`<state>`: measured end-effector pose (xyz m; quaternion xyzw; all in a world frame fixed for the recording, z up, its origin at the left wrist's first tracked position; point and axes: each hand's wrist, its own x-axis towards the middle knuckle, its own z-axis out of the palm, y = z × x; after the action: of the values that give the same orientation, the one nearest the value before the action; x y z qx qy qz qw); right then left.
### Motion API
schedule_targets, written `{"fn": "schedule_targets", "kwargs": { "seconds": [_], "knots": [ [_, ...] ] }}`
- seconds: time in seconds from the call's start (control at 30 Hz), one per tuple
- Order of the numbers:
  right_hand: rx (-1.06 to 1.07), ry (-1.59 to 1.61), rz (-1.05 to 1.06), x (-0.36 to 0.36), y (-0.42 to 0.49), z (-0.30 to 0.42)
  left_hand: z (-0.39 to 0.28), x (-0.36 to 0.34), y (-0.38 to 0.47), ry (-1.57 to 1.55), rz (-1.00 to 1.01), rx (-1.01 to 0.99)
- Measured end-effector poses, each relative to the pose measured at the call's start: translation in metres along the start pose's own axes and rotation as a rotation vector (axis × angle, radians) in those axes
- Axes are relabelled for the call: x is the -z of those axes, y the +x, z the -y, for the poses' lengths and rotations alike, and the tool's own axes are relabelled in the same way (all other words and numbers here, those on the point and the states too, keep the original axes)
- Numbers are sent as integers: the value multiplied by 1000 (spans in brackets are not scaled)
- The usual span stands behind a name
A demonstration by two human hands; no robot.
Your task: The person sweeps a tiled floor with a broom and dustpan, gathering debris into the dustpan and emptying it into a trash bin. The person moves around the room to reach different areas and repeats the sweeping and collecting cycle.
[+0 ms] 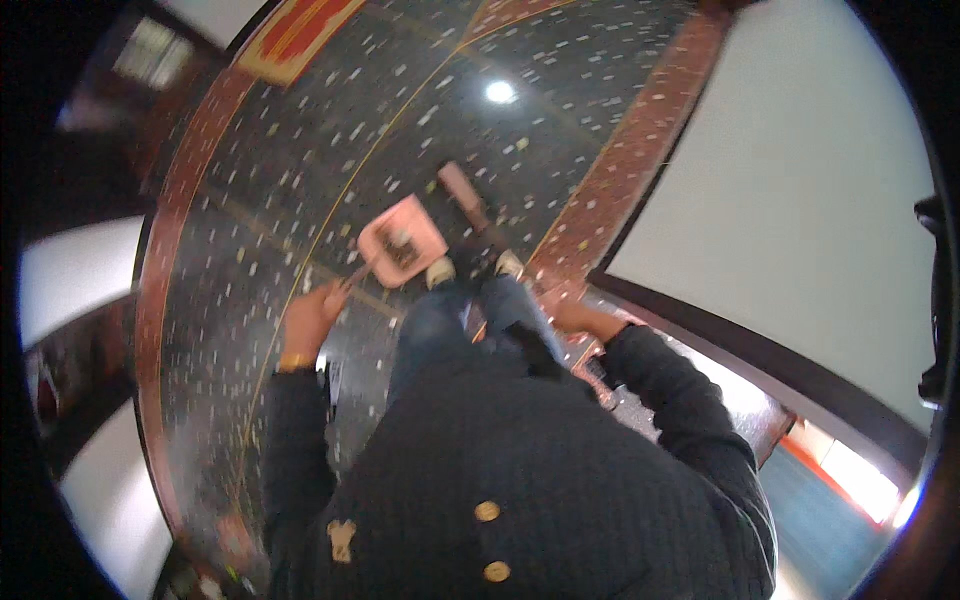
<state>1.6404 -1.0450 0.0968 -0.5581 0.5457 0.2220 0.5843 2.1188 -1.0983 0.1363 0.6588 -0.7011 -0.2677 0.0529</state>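
My left hand [309,321] grips the thin handle of a pink dustpan [426,223], which is low over the dark speckled floor. Brown debris [396,251] and a paler scrap lie in its pan. To the right, my right hand [568,315] is blurred and closed around the handle end of a brush [461,189]. The brush head is pinkish-brown and angled up to the left, apart from the dustpan. Its bristles are too blurred to make out. Just below the pan are my shoes [440,271].
A white wall panel [780,180] with a dark base rises at the right, edged by a reddish floor border [637,142]. A red and yellow mat [304,34] lies at the upper left. More white panels [82,255] stand along the left. A doorway threshold shows at the lower right.
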Motion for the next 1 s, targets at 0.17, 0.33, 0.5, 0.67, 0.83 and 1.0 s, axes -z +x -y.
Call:
{"fn": "schedule_targets", "kwargs": {
  "seconds": [0.17,0.33,0.5,0.67,0.83,1.0],
  "knots": [
    [-207,275,24,13,-10,19,-6,-3,5,164,-16,33],
    [-168,296,-76,29,-56,5,-2,-5,7,218,-57,117],
    [-193,450,-225,17,-99,-21,-3,9,19,67,-139,125],
    [-311,552,-263,-14,-113,-41,-22,18,64,-116,-188,176],
    [-448,836,-314,-30,-133,-58,-59,24,150,-301,-229,112],
    [-593,1118,-323,-13,-145,-59,-115,55,255,-228,-179,148]
  ]
}}
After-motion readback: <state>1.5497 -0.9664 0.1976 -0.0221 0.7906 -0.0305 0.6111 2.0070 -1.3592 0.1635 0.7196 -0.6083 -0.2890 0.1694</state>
